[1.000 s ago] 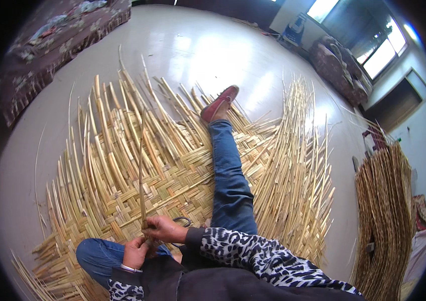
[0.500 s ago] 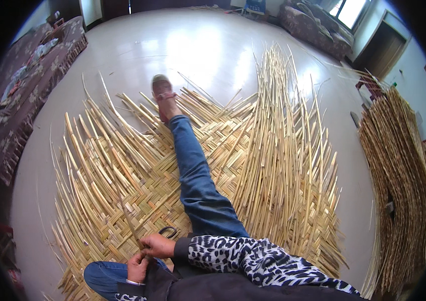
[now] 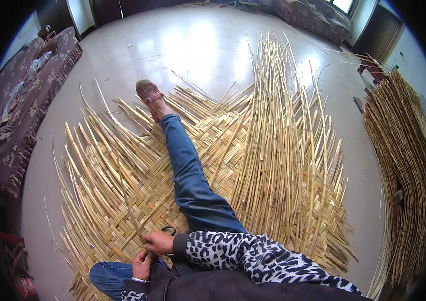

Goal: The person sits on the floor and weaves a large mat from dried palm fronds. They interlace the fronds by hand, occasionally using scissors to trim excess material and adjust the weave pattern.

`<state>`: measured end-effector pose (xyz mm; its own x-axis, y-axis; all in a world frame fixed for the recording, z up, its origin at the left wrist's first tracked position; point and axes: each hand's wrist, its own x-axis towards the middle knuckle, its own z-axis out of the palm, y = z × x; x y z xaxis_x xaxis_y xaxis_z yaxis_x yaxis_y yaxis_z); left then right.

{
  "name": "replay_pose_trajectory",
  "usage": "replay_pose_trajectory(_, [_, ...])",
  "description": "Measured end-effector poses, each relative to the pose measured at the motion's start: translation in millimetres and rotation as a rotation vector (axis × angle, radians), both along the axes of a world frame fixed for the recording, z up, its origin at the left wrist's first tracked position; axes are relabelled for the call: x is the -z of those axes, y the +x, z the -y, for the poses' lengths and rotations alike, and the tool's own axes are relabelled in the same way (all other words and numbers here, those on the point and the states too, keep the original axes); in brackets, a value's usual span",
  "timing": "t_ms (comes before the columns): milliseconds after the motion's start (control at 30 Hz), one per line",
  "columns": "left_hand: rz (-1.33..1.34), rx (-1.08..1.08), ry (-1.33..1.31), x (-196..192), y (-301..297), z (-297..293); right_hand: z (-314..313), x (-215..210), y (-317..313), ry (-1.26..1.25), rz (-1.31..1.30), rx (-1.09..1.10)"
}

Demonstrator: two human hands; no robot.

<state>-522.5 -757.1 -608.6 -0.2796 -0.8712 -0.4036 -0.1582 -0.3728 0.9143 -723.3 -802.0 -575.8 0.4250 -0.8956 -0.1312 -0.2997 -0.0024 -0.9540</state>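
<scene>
A woven reed mat (image 3: 160, 205) lies under my legs, its loose reed ends fanning outward. My right hand (image 3: 159, 243) is closed around the lower end of a thin brownish reed (image 3: 131, 213), which slants up and left over the weave. Just below it, my left hand (image 3: 142, 265) has its fingers pressed together close to that reed's end; what they pinch is hidden. The black handle loop of what looks like scissors (image 3: 169, 230) shows behind my right hand. A thick bundle of long loose reeds (image 3: 273, 145) rests across the mat's right side.
My outstretched leg (image 3: 188, 170) crosses the mat, the shoe (image 3: 149, 91) over its far edge. On the right stands a tall stack of brown woven sheets (image 3: 398, 175). A patterned covered sofa (image 3: 27, 100) lines the left, another sofa (image 3: 313, 19) the far right.
My shoe has swung to the left over the mat's far edge. The whole view has shifted slightly. Both hands stay close together at the reed's lower end.
</scene>
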Motion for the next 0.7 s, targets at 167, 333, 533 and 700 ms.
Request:
replay_pose_trajectory(167, [-0.015, -0.215, -0.052, 9.1, 17.2, 3.8, 16.3, -29.8, -53.6, -0.188, 0.076, 0.253])
replay_pose_trajectory(333, [-0.395, -0.699, 0.003, 11.8, 46.0, 20.4, 36.1, -37.2, -181.6, -0.285, 0.005, 0.829])
replay_pose_trajectory(533, [-0.635, -1.011, 0.109, 34.9, 103.5, 52.6, 45.2, 37.3, -267.3, -0.195, -0.573, 0.917])
replay_pose_trajectory(700, [-0.678, -1.171, 0.007, 44.6, 175.6, 84.0, 68.8, 50.7, -264.0, -0.262, -0.64, 0.848])
